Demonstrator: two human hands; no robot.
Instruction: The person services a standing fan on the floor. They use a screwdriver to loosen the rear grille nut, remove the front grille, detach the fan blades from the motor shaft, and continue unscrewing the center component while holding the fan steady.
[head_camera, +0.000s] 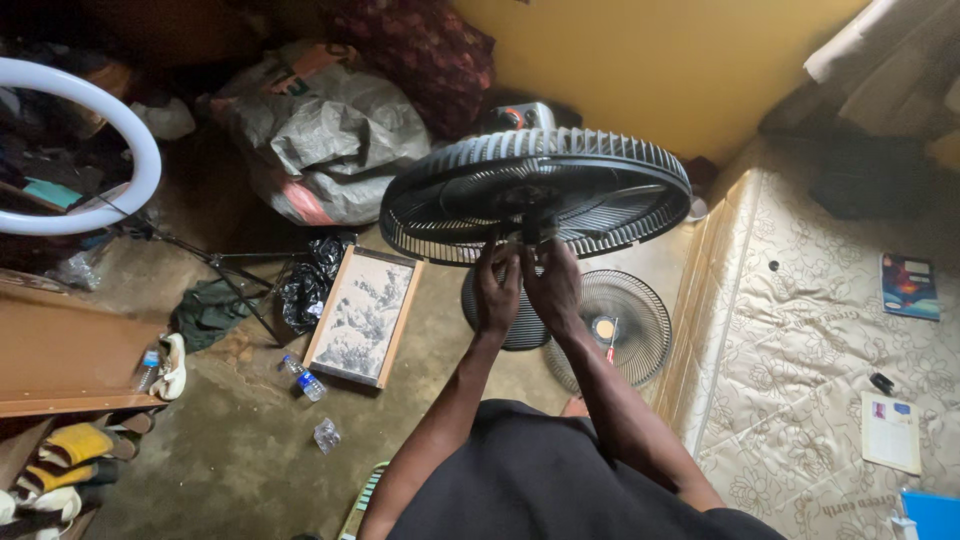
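Under the fan guard (535, 190), both hands (525, 290) raised

Both bare forearms reach forward and up from the torso, converging just below the centre of the fan head (535, 195). The left hand (497, 290) and right hand (552, 288) sit side by side, backs to the camera, fingers curled upward and fingertips touching that hub's underside
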